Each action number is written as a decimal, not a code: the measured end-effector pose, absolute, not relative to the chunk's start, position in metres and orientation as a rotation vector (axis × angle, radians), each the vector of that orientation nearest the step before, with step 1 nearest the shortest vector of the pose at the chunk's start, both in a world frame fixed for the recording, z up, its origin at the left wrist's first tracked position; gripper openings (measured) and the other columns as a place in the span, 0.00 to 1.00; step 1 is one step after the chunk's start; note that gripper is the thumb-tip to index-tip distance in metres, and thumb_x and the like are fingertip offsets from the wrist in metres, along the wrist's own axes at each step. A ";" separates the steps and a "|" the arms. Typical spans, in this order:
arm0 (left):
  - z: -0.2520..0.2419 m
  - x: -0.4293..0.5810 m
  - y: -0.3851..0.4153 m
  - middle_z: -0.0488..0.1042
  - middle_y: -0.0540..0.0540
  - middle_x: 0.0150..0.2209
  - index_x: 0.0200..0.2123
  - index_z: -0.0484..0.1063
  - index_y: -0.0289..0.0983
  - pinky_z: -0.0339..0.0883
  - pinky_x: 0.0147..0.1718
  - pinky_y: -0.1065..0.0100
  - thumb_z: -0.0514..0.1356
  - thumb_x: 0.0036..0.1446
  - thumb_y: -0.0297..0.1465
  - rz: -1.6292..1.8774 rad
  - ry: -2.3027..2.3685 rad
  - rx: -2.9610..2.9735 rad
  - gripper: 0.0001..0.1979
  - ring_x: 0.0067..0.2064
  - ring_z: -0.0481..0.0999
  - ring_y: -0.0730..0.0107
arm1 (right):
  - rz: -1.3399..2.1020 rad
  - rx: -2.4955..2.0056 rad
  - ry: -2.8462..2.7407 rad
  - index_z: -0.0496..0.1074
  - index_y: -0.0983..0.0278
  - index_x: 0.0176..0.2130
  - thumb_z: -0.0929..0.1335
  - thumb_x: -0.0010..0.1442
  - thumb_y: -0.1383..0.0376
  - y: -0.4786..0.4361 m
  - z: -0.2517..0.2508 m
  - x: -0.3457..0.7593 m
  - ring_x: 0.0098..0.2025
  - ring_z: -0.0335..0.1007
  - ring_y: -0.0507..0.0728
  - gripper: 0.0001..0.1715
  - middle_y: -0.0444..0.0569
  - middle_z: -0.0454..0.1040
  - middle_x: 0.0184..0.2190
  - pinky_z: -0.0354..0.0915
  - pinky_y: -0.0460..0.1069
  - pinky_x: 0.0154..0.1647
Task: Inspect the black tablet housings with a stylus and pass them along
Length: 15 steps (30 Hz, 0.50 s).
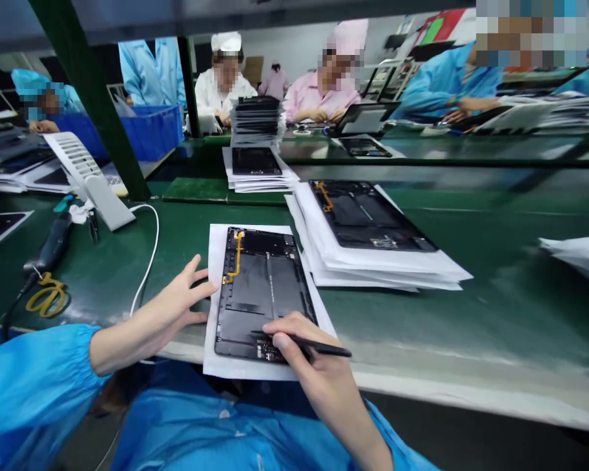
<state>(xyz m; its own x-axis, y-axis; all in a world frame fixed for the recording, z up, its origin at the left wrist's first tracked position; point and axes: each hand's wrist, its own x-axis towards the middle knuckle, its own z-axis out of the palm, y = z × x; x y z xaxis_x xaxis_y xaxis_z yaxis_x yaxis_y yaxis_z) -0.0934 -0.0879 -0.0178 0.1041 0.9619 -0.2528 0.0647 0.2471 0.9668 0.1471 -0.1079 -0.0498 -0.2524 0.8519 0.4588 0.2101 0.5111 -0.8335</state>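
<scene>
In front of me a black tablet back housing [248, 297] lies inner side up on a white sheet [226, 367]. An orange flex cable [237, 256] runs down its upper left, and a small circuit board [269, 350] sits at its bottom edge. My right hand [314, 356] grips black tweezers [326, 347], their tips over the housing just above that board; whether they touch it I cannot tell. Fingers spread, my left hand [184, 301] is at the left edge of the sheet and housing, holding nothing.
To the right, another tablet housing [373, 216] tops a stack of white sheets [334, 268]. An electric screwdriver [53, 239], a white stand [91, 176] and a white cable [152, 255] are on the left. Behind stand a tall stack [258, 121] and a blue bin [157, 131]. Co-workers sit across the bench.
</scene>
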 end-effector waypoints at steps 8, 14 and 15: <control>-0.004 -0.096 -0.023 0.81 0.42 0.40 0.44 0.76 0.33 0.76 0.46 0.57 0.60 0.61 0.43 0.791 1.376 1.694 0.19 0.45 0.80 0.53 | 0.675 -0.720 -1.672 0.78 0.60 0.41 0.66 0.67 0.68 -0.110 -0.055 0.157 0.32 0.76 0.53 0.09 0.46 0.78 0.31 0.71 0.45 0.33; 0.063 -0.126 0.127 0.77 0.48 0.41 0.38 0.76 0.35 0.69 0.54 0.57 0.65 0.60 0.36 1.023 1.582 1.925 0.09 0.49 0.76 0.57 | 0.498 -0.749 -1.659 0.77 0.59 0.44 0.67 0.66 0.71 -0.096 -0.072 0.187 0.31 0.76 0.53 0.11 0.46 0.77 0.32 0.71 0.43 0.33; 0.070 -0.122 0.152 0.77 0.46 0.44 0.41 0.75 0.34 0.70 0.53 0.56 0.64 0.63 0.36 1.070 1.619 1.921 0.10 0.49 0.76 0.58 | 0.481 -0.755 -1.674 0.76 0.59 0.44 0.67 0.66 0.72 -0.094 -0.074 0.189 0.32 0.76 0.53 0.11 0.46 0.77 0.32 0.72 0.43 0.34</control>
<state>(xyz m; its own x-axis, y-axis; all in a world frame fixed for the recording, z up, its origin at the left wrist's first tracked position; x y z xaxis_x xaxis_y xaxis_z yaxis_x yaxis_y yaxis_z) -0.1225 0.1515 0.0697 0.0319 0.9561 0.2914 0.6430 -0.2428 0.7264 0.1887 -0.0941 -0.0739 -0.1130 0.7032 0.7020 0.2238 0.7064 -0.6715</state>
